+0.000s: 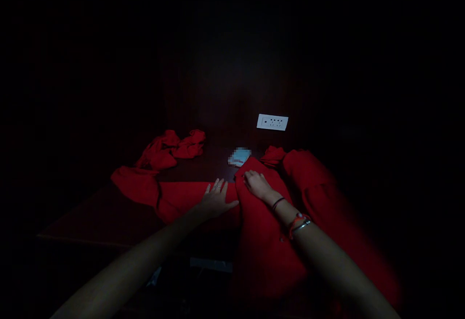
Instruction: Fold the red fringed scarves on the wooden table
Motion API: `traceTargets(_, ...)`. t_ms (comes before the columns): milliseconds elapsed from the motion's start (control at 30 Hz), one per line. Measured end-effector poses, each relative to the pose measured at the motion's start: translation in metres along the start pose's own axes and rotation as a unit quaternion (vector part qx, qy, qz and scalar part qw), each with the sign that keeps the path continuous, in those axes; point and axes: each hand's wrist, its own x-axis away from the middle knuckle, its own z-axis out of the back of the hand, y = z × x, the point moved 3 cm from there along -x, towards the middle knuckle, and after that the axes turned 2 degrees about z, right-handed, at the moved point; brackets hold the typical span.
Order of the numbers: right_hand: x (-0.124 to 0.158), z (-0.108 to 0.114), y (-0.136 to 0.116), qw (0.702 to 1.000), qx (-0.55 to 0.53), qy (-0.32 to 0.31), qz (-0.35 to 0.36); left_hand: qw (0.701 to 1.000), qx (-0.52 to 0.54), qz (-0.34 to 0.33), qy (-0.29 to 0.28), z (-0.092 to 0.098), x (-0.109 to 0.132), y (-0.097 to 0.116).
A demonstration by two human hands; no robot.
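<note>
- Lying over the counter [192, 169], the red cloth [267, 231] drops past its near edge on the right.
- Our left hand [215, 204] rests on it, fingers spread apart.
- Our right hand [257, 184] curls on the cloth; we cannot tell whether it pinches any.
- Farther off, we see a blurred blue item [240, 156] and, beyond it to the right, a white socket panel [272, 122].

Passable: bare tabletop [205, 169] strip behind the flat red cloth [192, 197], between bunched red cloth [162, 154] on the left and a small blurred blue item [240, 157]. Front-left tabletop corner also open. Gap between left hand [216, 201] and right hand [256, 184] tight. Right side: raised cloth folds [321, 193] in the way. Wall socket [272, 122] behind. Far right too dark.
</note>
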Motion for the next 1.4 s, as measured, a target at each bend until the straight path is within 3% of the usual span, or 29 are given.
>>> traceTargets(167, 0.025, -0.013, -0.005, 0.998, -0.048, 0.029, 0.036, 1.0, -0.003, -0.021, -0.021, 0.007, 0.004, -0.024)
traceTargets(333, 0.045, -0.02, 0.009, 0.997, -0.037, -0.054, 0.044, 0.997, -0.023, -0.066, -0.022, 0.01, 0.004, -0.049)
traceTargets(467, 0.045, -0.02, 0.01, 0.995, -0.037, -0.092, 0.008, 0.998, -0.033, -0.051, -0.026, 0.013, 0.006, -0.058)
traceTargets(633, 0.043, -0.012, 0.005, 0.992, -0.052, -0.11, -0.014, 0.996, -0.044, -0.078, -0.001, 0.018, 0.02, -0.046)
traceTargets(733, 0.048, -0.01, 0.001, 0.992, -0.068, -0.102, -0.014, 0.995, -0.034, -0.082, -0.037, 0.016, 0.026, -0.042)
traceTargets(800, 0.053, -0.014, 0.001, 0.99, -0.076, -0.117, -0.02, 0.995, -0.031, -0.08, -0.059, 0.015, 0.027, -0.045)
traceTargets(1033, 0.062, -0.016, 0.003, 0.989, -0.073, -0.124, -0.04, 0.993, -0.034, -0.103, -0.039, 0.013, 0.028, -0.06)
traceTargets(1167, 0.065, -0.001, -0.02, 0.987, -0.085, -0.116, -0.071, 0.993, -0.028, -0.114, 0.004, 0.016, 0.023, -0.047)
traceTargets(1300, 0.069, 0.003, -0.059, 0.991, -0.093, -0.091, 0.024, 0.99, -0.032, -0.1, 0.092, 0.021, 0.013, -0.03)
traceTargets(1400, 0.069, -0.004, -0.066, 0.99, -0.084, -0.113, 0.027, 0.997, -0.035, -0.05, 0.05, 0.015, 0.008, -0.037)
